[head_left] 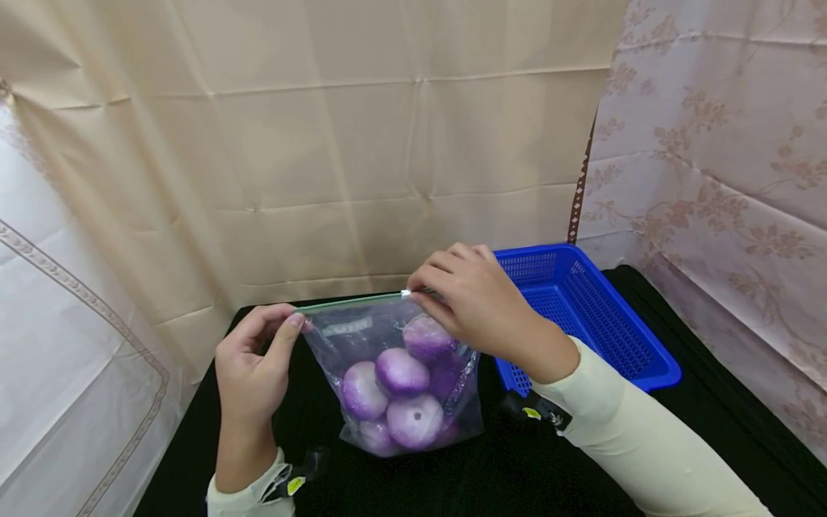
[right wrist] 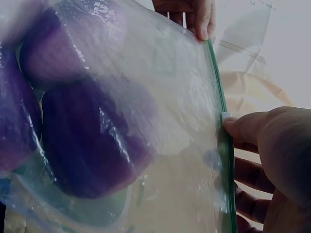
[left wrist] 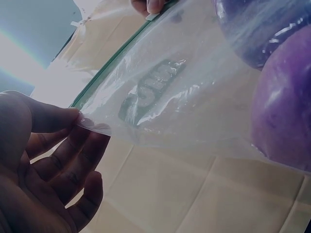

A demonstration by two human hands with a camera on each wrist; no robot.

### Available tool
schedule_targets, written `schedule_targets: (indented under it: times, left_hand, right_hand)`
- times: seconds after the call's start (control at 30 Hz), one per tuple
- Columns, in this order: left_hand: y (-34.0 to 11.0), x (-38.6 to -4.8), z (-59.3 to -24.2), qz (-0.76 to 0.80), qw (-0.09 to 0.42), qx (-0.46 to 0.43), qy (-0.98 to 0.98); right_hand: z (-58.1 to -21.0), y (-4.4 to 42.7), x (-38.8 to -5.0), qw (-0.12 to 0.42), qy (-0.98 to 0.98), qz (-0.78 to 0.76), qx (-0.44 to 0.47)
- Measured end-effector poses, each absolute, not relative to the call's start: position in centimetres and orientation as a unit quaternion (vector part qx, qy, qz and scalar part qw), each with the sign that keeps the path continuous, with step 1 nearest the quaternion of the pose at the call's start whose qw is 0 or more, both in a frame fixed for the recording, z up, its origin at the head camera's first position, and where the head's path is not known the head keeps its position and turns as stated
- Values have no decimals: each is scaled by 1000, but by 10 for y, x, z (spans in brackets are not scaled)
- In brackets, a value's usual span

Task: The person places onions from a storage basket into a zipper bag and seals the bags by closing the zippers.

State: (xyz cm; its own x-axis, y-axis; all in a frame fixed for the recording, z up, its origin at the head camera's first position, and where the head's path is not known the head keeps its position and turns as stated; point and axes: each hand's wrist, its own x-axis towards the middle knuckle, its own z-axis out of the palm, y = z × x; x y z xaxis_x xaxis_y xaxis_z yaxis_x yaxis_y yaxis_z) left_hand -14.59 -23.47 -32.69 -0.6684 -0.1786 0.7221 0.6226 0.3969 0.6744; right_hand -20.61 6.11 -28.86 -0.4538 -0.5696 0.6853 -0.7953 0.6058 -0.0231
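Note:
A clear zip bag (head_left: 349, 337) with a green seal strip holds several purple-and-white onions (head_left: 402, 372), bunched in its lower part. My left hand (head_left: 255, 366) pinches the bag's top left corner between thumb and forefinger; the other fingers curl loosely below it in the left wrist view. With thumb and fingers, my right hand (head_left: 474, 305) grips the white slider (right wrist: 226, 115) on the green strip (right wrist: 217, 80), right of the strip's middle in the head view. The bag's upper right corner is hidden behind the right hand.
A blue perforated plastic basket (head_left: 607, 345) stands on the black tablecloth (head_left: 413, 488) to the right, partly behind my right forearm. Beige curtain (head_left: 362, 143) hangs behind the table, with pale patterned cloth (head_left: 730, 158) at the right side and white cloth (head_left: 77, 373) at the left.

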Motion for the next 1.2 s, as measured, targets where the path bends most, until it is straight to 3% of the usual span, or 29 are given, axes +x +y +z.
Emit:
schedule_targets:
  times: [0.47,1.2]
  left_hand:
    - [-236,-146,-327,-533,376,-148,-743]
    - [-238,-147,-327,-531,378,-156,-742]
  right_hand:
    - [-288,77,-208,289,-835,222,412]
    - [-298,101,-210,280,-834,275,388]
